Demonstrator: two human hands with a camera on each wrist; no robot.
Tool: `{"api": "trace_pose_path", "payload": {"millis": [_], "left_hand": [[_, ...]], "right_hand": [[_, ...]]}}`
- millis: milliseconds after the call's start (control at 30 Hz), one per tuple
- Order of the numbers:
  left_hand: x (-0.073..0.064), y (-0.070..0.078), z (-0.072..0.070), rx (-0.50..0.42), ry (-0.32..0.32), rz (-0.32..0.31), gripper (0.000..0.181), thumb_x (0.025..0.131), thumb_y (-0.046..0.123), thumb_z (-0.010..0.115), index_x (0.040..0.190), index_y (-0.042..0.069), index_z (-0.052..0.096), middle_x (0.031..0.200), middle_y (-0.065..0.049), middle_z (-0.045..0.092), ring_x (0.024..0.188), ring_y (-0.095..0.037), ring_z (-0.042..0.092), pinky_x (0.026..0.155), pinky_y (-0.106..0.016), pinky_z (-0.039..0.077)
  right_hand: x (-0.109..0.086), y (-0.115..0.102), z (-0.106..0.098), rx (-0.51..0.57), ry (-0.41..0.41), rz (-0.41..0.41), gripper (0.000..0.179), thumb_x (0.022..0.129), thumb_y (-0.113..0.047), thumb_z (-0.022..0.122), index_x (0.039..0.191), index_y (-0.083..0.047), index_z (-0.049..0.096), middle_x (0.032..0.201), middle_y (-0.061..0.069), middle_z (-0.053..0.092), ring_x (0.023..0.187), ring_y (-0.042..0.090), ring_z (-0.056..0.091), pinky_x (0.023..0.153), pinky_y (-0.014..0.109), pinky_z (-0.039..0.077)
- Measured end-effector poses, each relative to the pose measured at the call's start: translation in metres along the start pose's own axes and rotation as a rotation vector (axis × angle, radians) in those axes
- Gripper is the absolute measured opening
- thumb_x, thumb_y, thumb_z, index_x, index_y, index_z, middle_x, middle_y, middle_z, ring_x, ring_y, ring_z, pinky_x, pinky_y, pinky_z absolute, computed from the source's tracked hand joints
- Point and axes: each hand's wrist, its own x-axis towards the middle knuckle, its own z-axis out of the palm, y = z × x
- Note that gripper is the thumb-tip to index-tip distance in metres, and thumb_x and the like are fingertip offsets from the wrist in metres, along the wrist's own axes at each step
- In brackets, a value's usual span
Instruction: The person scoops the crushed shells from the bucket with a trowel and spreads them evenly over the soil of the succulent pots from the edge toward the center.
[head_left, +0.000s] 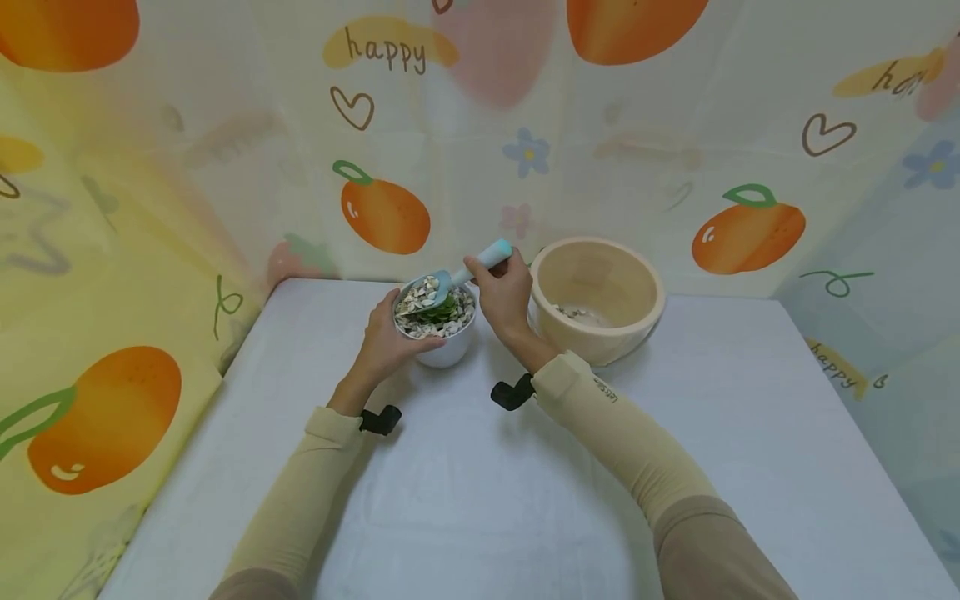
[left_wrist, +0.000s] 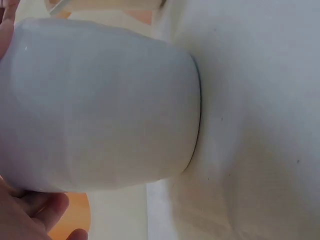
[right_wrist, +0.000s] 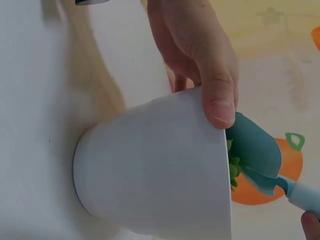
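Note:
A white flowerpot (head_left: 444, 353) stands upright on the table, holding a small green succulent (head_left: 447, 312) amid pale stone chips (head_left: 455, 325). My left hand (head_left: 384, 343) grips the pot from its left side, thumb along the near rim. In my right hand (head_left: 506, 293) is the handle of a light-blue trowel (head_left: 444, 287), its blade tilted down over the pot with chips in it. The right wrist view shows the teal-looking blade (right_wrist: 255, 145) at the rim, next to the leaves. The pot's wall (left_wrist: 110, 105) fills much of the left wrist view, hiding its contents.
A large beige pot (head_left: 600, 333) stands just right of my right hand, with a few stone chips (head_left: 573, 312) on its bottom. White cloth (head_left: 480, 500) covers the table. A printed curtain (head_left: 465, 167) hangs behind and along both sides.

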Motion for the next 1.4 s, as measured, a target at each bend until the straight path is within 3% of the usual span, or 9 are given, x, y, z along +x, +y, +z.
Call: {"api": "trace_pose_path", "payload": {"millis": [167,367,533,700,933,1233,1400], "left_hand": [[-0.004,0.006,-0.001,0.07,0.004,-0.009,0.113,0.07,0.046,0.084,0.153,0.004,0.02,0.15,-0.021,0.035,0.139,-0.038,0.031,0.111,-0.062,0.024],[-0.001,0.011,-0.011,0.128,-0.063,-0.016,0.115,0.069,0.05,0.084,0.152,0.002,0.021,0.151,-0.022,0.035,0.139,-0.039,0.032,0.111,-0.062,0.019],[0.008,0.004,-0.018,0.041,-0.143,-0.021,0.119,0.069,0.047,0.085,0.156,0.007,0.013,0.157,-0.019,0.025,0.144,-0.038,0.025,0.115,-0.062,0.021],[0.009,-0.011,-0.017,-0.08,-0.171,-0.041,0.119,0.071,0.037,0.086,0.157,0.013,0.008,0.162,-0.015,0.014,0.149,-0.035,0.016,0.118,-0.06,0.018],[0.008,-0.015,-0.013,-0.147,-0.147,-0.032,0.118,0.071,0.03,0.087,0.157,0.014,0.008,0.162,-0.017,0.015,0.149,-0.036,0.017,0.118,-0.06,0.018],[0.007,-0.012,-0.002,-0.141,-0.065,-0.026,0.117,0.069,0.035,0.089,0.156,0.012,0.014,0.157,-0.015,0.025,0.145,-0.033,0.025,0.118,-0.056,0.023],[0.003,-0.006,0.003,-0.124,-0.022,0.001,0.113,0.068,0.036,0.088,0.154,0.01,0.019,0.154,-0.015,0.031,0.143,-0.033,0.028,0.117,-0.057,0.024]], "right_hand": [[0.001,-0.001,-0.001,-0.009,0.007,-0.006,0.027,0.09,-0.014,0.071,0.103,0.004,0.055,0.091,0.021,0.065,0.085,0.034,0.068,0.079,0.042,0.059],[0.004,-0.002,-0.002,-0.023,0.015,-0.006,0.028,0.089,-0.015,0.071,0.103,0.004,0.055,0.091,0.021,0.065,0.086,0.034,0.068,0.078,0.039,0.06],[0.006,-0.002,0.001,-0.023,0.002,-0.001,0.028,0.089,-0.016,0.072,0.103,0.003,0.055,0.093,0.021,0.065,0.088,0.034,0.069,0.08,0.041,0.059],[0.003,0.001,0.005,-0.039,-0.02,0.02,0.03,0.09,-0.019,0.071,0.105,0.002,0.056,0.095,0.021,0.067,0.089,0.034,0.069,0.079,0.039,0.059],[0.001,0.002,0.005,-0.022,-0.016,0.005,0.03,0.09,-0.017,0.071,0.104,0.003,0.055,0.094,0.022,0.066,0.087,0.035,0.069,0.08,0.046,0.058],[0.003,0.0,0.002,-0.023,-0.015,-0.003,0.028,0.089,-0.017,0.071,0.104,0.003,0.057,0.093,0.021,0.066,0.087,0.031,0.069,0.077,0.032,0.06],[0.005,-0.003,-0.001,-0.002,-0.002,-0.003,0.028,0.088,-0.015,0.072,0.103,0.004,0.057,0.093,0.021,0.065,0.087,0.03,0.068,0.079,0.04,0.059]]}}
